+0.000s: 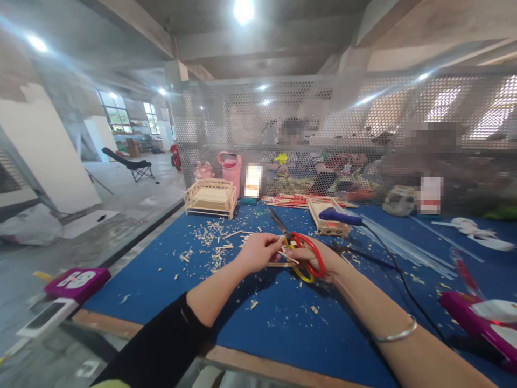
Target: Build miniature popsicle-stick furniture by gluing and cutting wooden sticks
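Note:
Above the blue table point(258, 323), my left hand point(260, 253) pinches a small thin wooden stick point(281, 241) between thumb and fingers. Close beside it on the right, my right hand point(315, 256) is closed on a pair of scissors point(310, 252) with red and yellow handles. The dark blades point up and to the left, slightly apart, near the left fingertips. Another thin wooden strip shows at the right fingers. Cut wooden bits point(214, 242) lie scattered behind and left of my hands.
A small wooden bench-like model point(212, 196) stands at the back left, beside a pink cup point(231, 175). A second wooden frame point(337, 229) bears a blue glue gun point(340, 216), its cord running right. Clear sticks point(404, 248) lie at right. Purple power strips point(76, 283) sit at both sides.

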{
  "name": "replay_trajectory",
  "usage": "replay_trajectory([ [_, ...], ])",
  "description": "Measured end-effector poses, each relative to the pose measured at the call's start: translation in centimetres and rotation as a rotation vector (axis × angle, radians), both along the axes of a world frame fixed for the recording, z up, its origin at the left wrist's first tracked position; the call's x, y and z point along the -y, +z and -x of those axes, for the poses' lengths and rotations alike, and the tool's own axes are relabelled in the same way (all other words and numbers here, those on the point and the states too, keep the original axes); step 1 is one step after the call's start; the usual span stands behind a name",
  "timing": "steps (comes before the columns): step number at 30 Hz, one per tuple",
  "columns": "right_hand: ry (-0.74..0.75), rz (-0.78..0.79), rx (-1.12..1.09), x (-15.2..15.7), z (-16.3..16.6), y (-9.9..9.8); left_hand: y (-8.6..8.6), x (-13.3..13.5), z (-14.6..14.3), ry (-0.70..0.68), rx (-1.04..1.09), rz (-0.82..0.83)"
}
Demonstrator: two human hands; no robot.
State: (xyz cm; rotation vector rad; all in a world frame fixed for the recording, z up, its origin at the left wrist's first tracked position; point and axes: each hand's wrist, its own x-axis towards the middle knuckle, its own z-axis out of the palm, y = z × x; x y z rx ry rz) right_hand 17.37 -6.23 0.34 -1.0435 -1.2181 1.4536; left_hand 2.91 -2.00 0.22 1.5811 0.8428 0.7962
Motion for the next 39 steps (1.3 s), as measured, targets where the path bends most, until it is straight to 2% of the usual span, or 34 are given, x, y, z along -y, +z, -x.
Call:
replay_trajectory([
  [3,-0.045,0.006,-0.046,0.1,0.3,-0.1,-0.5,-0.2,-0.2,0.040,-0.016,-0.101],
  [9,-0.081,-0.013,-0.072,-0.1,0.9,-0.6,0.2,0.3,-0.7,0.128,-0.044,-0.123],
  [15,-0.186,0.018,-0.121,-0.2,1.2,-0.9,0.5,0.8,-1.0,0.205,-0.115,-0.308],
  [17,-0.247,0.030,-0.176,-0.3,1.2,-0.8,0.5,0.7,-1.1,0.239,-0.054,-0.244],
  [21,-0.336,-0.013,-0.261,-0.5,0.8,-0.5,0.8,0.7,-1.3,0.298,0.168,0.135],
  [26,-0.444,-0.077,-0.271,-0.9,0.5,-0.9,1.2,1.8,-1.5,0.171,0.130,0.451],
  [28,-0.470,-0.106,-0.245,-1.1,0.5,-1.3,1.1,2.3,-1.7,0.146,0.103,0.488],
  [34,-0.505,-0.187,-0.156,-1.5,0.8,-2.4,0.8,2.3,-1.8,0.156,0.135,0.445],
  [36,-0.492,-0.196,-0.049,-1.6,0.9,-2.6,0.7,2.2,-1.8,0.122,0.158,0.466],
  [39,-0.479,-0.270,0.229,-1.6,0.4,-2.4,0.7,2.0,-1.7,0.080,0.196,0.472],
])
